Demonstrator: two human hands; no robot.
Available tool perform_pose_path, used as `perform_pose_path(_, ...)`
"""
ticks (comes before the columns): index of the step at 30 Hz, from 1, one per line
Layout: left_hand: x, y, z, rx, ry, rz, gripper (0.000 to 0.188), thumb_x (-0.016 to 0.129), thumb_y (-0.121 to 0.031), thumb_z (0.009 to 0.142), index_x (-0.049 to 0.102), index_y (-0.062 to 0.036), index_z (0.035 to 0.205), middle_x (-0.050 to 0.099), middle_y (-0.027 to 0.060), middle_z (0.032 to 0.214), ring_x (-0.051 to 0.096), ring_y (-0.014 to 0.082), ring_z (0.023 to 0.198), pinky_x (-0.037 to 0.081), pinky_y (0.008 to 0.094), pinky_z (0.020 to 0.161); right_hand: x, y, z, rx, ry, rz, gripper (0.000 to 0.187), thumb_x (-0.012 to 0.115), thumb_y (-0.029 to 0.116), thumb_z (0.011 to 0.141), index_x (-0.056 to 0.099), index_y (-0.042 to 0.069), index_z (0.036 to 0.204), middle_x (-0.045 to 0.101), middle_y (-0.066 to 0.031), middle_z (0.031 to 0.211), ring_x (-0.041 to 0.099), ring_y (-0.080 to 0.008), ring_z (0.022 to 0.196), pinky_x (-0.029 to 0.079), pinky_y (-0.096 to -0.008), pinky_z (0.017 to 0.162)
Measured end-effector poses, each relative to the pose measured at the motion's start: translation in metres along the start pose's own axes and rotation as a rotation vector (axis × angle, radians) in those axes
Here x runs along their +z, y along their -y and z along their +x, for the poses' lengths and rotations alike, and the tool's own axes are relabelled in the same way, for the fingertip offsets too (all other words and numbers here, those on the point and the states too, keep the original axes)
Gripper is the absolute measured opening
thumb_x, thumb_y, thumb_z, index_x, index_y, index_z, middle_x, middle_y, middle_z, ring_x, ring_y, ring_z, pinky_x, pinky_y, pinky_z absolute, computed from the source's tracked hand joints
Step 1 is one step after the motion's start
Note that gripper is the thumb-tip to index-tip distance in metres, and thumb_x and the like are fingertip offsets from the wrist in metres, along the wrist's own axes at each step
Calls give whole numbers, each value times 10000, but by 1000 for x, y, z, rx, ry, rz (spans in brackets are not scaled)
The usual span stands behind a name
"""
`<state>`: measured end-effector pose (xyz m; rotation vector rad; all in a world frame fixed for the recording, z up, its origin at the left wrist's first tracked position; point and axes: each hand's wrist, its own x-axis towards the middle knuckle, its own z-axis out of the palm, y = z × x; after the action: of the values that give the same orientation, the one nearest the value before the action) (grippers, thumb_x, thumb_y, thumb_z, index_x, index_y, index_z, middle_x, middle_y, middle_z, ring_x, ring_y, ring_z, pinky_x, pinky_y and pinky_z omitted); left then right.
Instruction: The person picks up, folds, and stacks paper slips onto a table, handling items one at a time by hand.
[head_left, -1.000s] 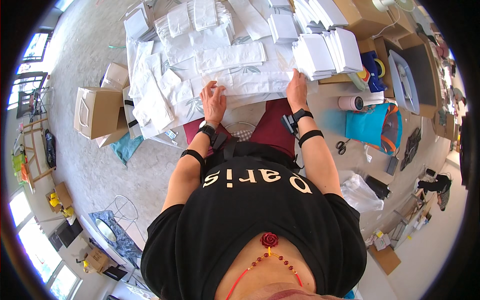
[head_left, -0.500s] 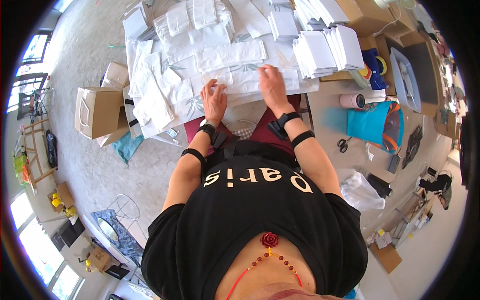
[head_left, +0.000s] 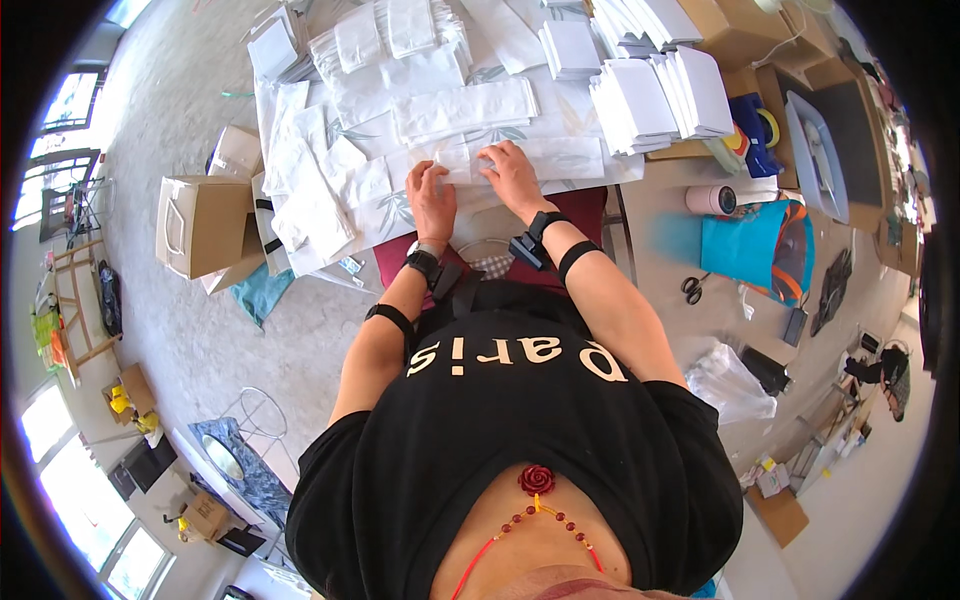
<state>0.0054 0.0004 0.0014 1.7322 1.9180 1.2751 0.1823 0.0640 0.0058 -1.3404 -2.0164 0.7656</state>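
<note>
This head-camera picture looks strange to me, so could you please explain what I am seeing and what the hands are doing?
There is no machine here: a person wears a wide fisheye camera on the head, looking down, so straight edges bend and the black shirt fills the lower half. The two bare forearms come up from below. The left hand and the right hand lie close together on a flat white folded packet at the near edge of the table. Both rest flat on it; whether the fingers pinch anything I cannot tell. Around them lie many more white packets, with neat stacks farther right. Also on the right are a tape roll, a blue bag and scissors. A brown paper bag stands on the floor at left.
</note>
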Motion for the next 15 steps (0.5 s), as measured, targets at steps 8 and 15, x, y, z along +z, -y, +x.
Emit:
perform_pose_path(8,-8,-12,10,-714,11,-362,187,672,-122,991,608,28,1084,706,106,1045,634,113,855,537,297,735,0,-3,-4,-29,10,-64,447,822,99,804,707,160,1232,609,-100,1108,594,-315,1063,509,-412,945)
perform_pose_path(15,2,-10,13,-726,6,-981,238,618,-109,1031,543,-14,1235,697,98,1123,699,196,1010,591,356,895,0,0,-2,-30,57,-92,529,857,216,786,711,175,1293,605,-93,1113,583,-300,1058,500,-405,961)
